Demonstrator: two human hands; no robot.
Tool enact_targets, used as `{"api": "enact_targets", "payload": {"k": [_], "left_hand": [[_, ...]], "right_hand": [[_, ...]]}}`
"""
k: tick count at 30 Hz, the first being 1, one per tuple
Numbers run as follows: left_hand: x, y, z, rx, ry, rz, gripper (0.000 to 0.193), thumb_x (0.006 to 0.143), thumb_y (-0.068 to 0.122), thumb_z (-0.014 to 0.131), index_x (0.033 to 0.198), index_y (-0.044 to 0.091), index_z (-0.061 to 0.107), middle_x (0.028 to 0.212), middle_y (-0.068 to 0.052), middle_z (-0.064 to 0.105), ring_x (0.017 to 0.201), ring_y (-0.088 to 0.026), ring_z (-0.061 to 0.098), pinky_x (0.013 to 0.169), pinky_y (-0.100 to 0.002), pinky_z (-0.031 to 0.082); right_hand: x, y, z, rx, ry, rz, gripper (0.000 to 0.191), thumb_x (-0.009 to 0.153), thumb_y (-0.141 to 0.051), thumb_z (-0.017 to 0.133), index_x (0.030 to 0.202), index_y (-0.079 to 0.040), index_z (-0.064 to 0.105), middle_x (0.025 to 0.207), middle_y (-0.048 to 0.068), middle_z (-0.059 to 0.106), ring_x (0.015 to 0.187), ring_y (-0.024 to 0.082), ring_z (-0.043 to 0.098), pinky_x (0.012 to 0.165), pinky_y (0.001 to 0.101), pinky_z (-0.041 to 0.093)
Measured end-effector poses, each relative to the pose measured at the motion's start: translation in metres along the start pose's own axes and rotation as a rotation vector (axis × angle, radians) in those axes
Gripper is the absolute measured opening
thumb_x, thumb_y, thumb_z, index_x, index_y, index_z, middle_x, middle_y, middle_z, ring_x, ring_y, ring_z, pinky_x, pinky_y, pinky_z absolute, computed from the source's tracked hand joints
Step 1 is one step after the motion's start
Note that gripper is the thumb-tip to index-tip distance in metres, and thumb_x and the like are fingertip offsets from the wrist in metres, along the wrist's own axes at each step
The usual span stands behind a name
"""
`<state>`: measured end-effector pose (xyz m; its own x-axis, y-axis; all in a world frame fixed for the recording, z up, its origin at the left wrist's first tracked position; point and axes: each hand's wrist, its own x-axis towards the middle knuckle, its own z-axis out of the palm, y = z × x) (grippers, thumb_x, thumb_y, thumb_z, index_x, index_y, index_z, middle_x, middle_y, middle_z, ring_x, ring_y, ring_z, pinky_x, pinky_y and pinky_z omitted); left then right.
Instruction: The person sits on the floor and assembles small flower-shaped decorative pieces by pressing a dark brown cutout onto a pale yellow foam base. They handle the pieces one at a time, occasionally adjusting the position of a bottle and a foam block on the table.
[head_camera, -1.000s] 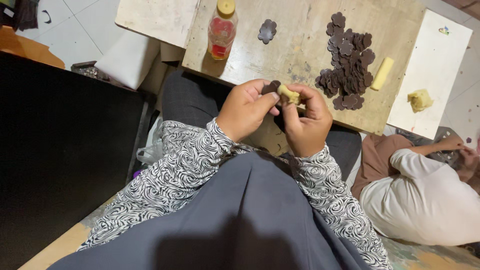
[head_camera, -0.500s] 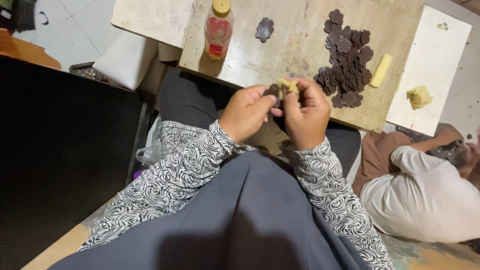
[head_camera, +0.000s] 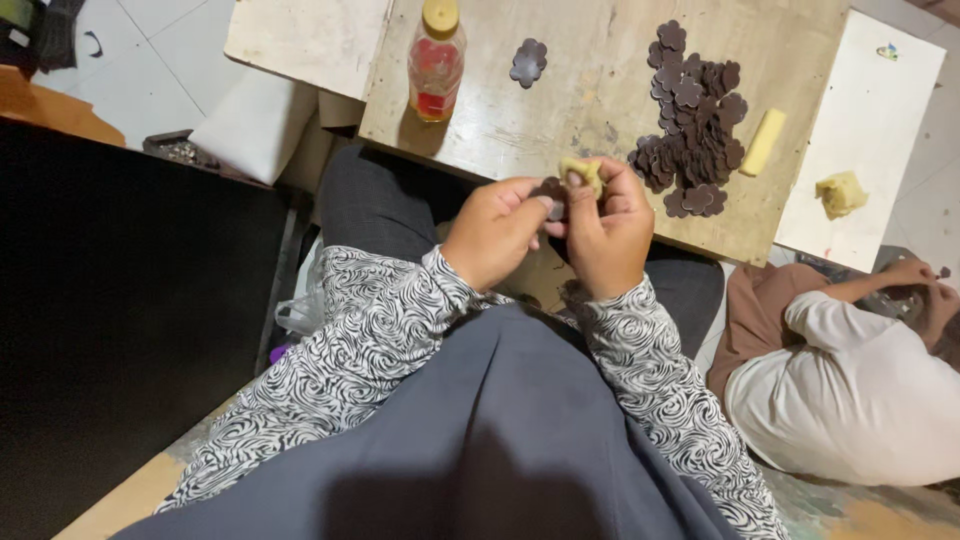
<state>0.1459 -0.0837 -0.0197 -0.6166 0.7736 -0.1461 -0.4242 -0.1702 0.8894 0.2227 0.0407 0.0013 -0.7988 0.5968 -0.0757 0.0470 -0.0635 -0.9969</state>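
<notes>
My left hand (head_camera: 493, 230) and my right hand (head_camera: 610, 228) meet over my lap at the near edge of a worn wooden board (head_camera: 590, 90). Between their fingertips is a dark flower-shaped piece (head_camera: 552, 190), pinched by the left hand. The right hand grips a small yellow lump (head_camera: 582, 172) pressed against it. A pile of several dark flower-shaped pieces (head_camera: 692, 120) lies on the board just beyond my right hand. One more flower piece (head_camera: 527, 62) lies alone farther back.
A bottle with red liquid and a yellow cap (head_camera: 435, 60) stands at the board's left. A yellow stick (head_camera: 763, 142) lies right of the pile; another yellow lump (head_camera: 840, 193) rests on a white board (head_camera: 880, 110). A person in a white top (head_camera: 850, 390) sits at the right.
Both hands have stayed together and kept working the dark piece and yellow lump; the fingers shifted slightly, and the view tilted a little.
</notes>
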Motion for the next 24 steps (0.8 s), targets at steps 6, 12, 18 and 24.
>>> {"api": "enact_targets", "payload": {"k": [6,12,18,24], "left_hand": [[0.002,0.004,-0.007,-0.068,-0.003,-0.042,0.031,0.102,0.013,0.050,0.125,-0.001,0.065,0.104,0.000,0.075,0.087,-0.007,0.073,0.064,-0.020,0.051],[0.001,-0.003,0.001,0.045,0.003,0.010,0.033,0.106,0.013,0.052,0.132,-0.002,0.068,0.100,-0.006,0.072,0.080,-0.008,0.063,0.066,-0.021,0.050],[0.004,0.000,-0.010,-0.084,-0.055,-0.127,0.030,0.102,0.015,0.052,0.127,0.001,0.062,0.109,-0.004,0.076,0.089,-0.010,0.073,0.064,-0.019,0.050],[0.004,0.000,-0.011,0.013,-0.046,-0.073,0.025,0.103,0.013,0.055,0.122,-0.001,0.066,0.104,-0.004,0.074,0.084,-0.011,0.069,0.061,-0.020,0.049]], "right_hand": [[0.000,-0.007,-0.012,0.082,-0.061,-0.115,0.019,0.106,-0.006,0.062,0.123,0.001,0.059,0.124,0.003,0.068,0.102,0.008,0.066,0.091,0.0242,0.057],[-0.007,0.001,-0.002,0.011,-0.058,-0.066,0.017,0.107,-0.008,0.063,0.121,0.000,0.057,0.108,0.003,0.067,0.092,0.007,0.063,0.075,0.0216,0.056],[0.014,0.007,-0.018,0.121,0.033,-0.089,0.017,0.109,-0.008,0.063,0.122,0.000,0.058,0.110,0.006,0.069,0.096,0.010,0.065,0.084,0.0230,0.056],[-0.009,-0.017,-0.017,-0.013,-0.084,-0.173,0.015,0.104,-0.004,0.063,0.119,-0.001,0.062,0.117,0.001,0.060,0.104,0.010,0.064,0.084,0.0277,0.060]]}}
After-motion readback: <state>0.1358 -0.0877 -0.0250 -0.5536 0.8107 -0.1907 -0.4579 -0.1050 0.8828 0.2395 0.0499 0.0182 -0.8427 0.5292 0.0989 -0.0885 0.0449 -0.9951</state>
